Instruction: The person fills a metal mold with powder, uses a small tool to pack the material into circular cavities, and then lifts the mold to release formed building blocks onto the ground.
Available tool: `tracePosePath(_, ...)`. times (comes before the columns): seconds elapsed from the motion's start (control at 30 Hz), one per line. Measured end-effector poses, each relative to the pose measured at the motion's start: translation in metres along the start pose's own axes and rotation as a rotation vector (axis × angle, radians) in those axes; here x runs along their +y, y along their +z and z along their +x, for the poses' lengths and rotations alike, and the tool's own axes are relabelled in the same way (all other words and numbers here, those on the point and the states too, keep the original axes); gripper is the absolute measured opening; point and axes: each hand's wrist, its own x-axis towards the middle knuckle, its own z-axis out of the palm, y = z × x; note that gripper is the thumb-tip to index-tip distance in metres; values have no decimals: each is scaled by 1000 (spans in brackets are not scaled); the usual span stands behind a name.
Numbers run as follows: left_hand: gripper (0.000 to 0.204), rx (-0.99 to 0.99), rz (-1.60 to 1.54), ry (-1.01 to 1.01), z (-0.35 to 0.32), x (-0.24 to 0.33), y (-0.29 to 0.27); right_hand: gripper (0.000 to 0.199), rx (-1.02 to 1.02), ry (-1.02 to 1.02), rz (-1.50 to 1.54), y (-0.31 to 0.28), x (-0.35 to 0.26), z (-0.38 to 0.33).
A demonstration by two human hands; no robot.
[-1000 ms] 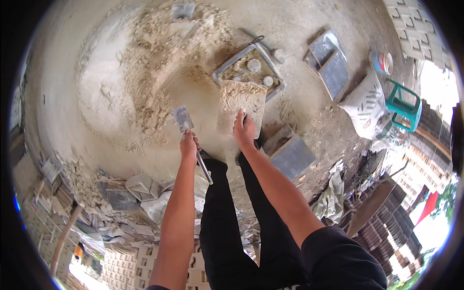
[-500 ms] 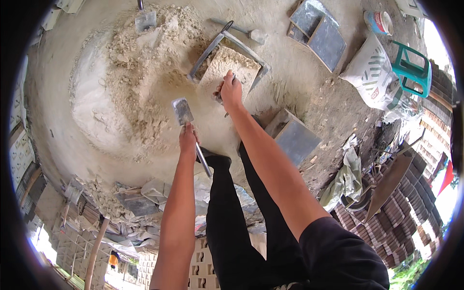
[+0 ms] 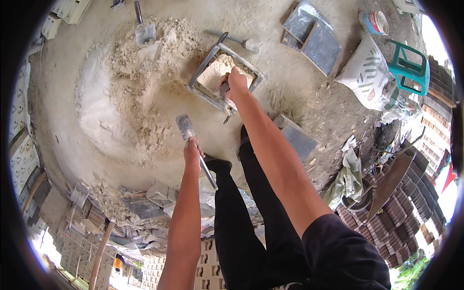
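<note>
Pale sandy mix point(image 3: 140, 92) lies heaped in the upper left of the frame, within easy reach of the metal mould point(image 3: 223, 77) at upper centre, which is partly filled with the same stuff. The right hand point(image 3: 235, 83) rests on the fill near the mould's near edge, fingers curled as if pressing it down; whether they grip anything I cannot tell. The left hand point(image 3: 192, 153), in the middle of the frame, is clenched round a trowel point(image 3: 185, 127), its blade pointing toward the heap. A shovel point(image 3: 143, 30) stands in the heap's far side.

Sand heap point(image 3: 130, 92) on concrete floor point(image 3: 290, 87)
</note>
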Motion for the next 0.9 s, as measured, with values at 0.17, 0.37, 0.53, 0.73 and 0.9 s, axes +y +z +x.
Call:
tracePosePath(0.17, 30, -4, 7, 4, -4, 5, 1, 49, 9, 10, -73, -1, -11, 15)
tracePosePath(0.37, 31, 10, 11, 38, -1, 9, 9, 46, 3, 1, -151, -1, -25, 21)
tracePosePath(0.53, 32, 4, 22, 54, 0, 10, 16, 43, -23, 27, -135, -16, -23, -6)
tracePosePath(0.73, 33, 34, -75, 105, 9, -7, 15, 47, -156, -9, -784, -68, 1, -64)
tracePosePath(0.9, 32, 92, -196, 189, 27, -13, 6, 58, -261, -462, -1471, -80, 45, -91)
